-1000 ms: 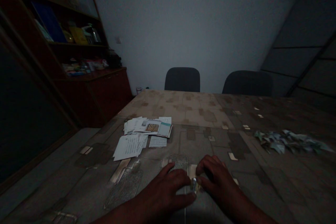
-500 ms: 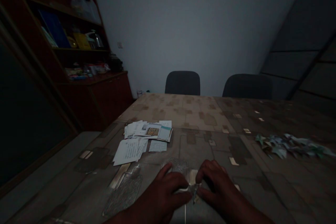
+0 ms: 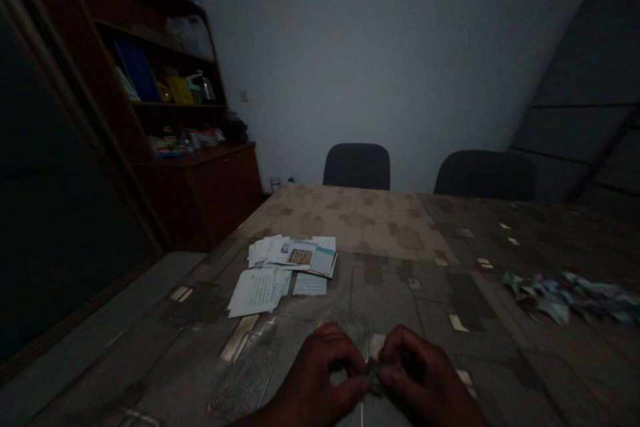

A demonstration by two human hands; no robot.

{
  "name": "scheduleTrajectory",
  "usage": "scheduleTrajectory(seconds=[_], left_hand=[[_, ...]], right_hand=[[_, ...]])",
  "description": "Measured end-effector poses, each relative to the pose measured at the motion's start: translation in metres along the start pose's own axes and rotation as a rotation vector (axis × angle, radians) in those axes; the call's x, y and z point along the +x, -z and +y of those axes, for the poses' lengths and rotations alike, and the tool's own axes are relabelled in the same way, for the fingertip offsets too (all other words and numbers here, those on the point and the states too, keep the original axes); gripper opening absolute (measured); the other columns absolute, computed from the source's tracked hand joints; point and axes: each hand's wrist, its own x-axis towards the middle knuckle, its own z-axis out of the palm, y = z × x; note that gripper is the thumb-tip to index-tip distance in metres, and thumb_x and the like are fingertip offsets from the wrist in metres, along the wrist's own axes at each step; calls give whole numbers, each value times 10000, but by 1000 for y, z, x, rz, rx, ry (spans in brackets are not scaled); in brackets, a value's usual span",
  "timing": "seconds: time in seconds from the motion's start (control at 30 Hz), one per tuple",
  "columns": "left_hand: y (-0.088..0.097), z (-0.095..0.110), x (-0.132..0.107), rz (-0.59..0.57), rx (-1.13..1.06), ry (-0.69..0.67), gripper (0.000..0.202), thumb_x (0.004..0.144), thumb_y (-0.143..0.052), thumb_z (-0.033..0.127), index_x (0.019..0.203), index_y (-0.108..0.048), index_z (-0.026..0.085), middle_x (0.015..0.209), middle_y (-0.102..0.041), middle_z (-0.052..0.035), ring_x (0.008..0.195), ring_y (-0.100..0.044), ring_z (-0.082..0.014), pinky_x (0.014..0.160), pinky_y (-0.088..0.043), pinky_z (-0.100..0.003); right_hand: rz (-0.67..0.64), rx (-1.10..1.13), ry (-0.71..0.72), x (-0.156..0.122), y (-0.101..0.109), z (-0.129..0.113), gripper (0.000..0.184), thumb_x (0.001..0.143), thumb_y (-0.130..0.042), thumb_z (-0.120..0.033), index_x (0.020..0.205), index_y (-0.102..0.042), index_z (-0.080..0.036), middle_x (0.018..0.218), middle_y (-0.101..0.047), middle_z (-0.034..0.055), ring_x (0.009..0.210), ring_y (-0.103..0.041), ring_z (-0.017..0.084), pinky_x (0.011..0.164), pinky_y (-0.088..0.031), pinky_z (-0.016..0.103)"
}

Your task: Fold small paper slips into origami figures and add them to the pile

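In dim light my left hand (image 3: 324,373) and my right hand (image 3: 416,375) meet at the near edge of the table (image 3: 390,227). Both pinch a small folded piece of paper (image 3: 372,371) between fingertips and thumbs, just above the patterned tablecloth. The paper is mostly hidden by my fingers. A loose stack of white paper sheets and cards (image 3: 283,263) lies to the left, an arm's reach ahead. A heap of small folded paper pieces (image 3: 570,295) lies at the right.
Two dark chairs (image 3: 356,165) (image 3: 484,175) stand at the table's far side against a pale wall. A dark wooden shelf cabinet (image 3: 165,107) with books and clutter fills the left. A clear phone case (image 3: 240,373) lies left of my hands.
My fingers have curled in tighter and both hands came closer together on the small paper. The view shifted slightly, moving everything a bit right and down.
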Motion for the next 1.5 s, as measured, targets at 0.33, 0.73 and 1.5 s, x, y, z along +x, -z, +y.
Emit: scheduleTrajectory(seconds=[0.33,0.73,1.5], left_hand=[[-2,4,-1,26,-19,27,148,647,-643,17,629,-617,162,656,-652,-8,710,-613,-175,811,-430,-317],[-9,0,-2,24,-16,-22,157,632,-615,14,578,-585,158,624,-672,-15,663,-621,-164,890,-421,-360],[-1,5,-1,25,-120,147,68,744,-673,144,719,-613,164,743,-622,-20,743,-590,-185,692,-422,-278]], right_hand=[[-13,-196,98,-5,-3,-2,142,853,-522,-273,743,-573,-198,708,-562,2,673,-546,176,601,-397,264],[-8,-421,316,-8,-9,16,93,826,-534,-132,786,-527,-216,750,-580,4,721,-578,181,642,-434,272],[-1,-228,139,-3,-4,3,204,897,-547,-298,726,-594,-199,718,-557,-7,697,-562,172,632,-413,266]])
